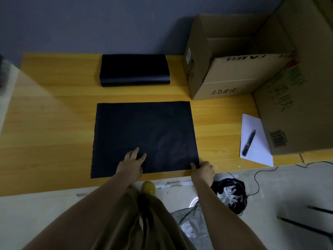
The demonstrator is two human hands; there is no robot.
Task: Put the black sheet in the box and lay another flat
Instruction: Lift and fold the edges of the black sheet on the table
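Note:
A black sheet (144, 134) lies flat in the middle of the wooden table (54, 112). My left hand (132, 162) rests palm down on its near edge, fingers spread. My right hand (202, 169) pinches the sheet's near right corner between thumb and fingers. A folded stack of more black sheets (135, 69) sits at the back of the table against the wall. An open cardboard box (228, 69) stands at the back right, its flaps up; I cannot see its bottom.
A larger cardboard box (295, 98) stands at the far right. Beside it lies a white paper (255, 139) with a dark pen (249, 141) on it. Below the table edge, a black bag of shredded paper (230, 193) and cables (255, 179) lie on the floor.

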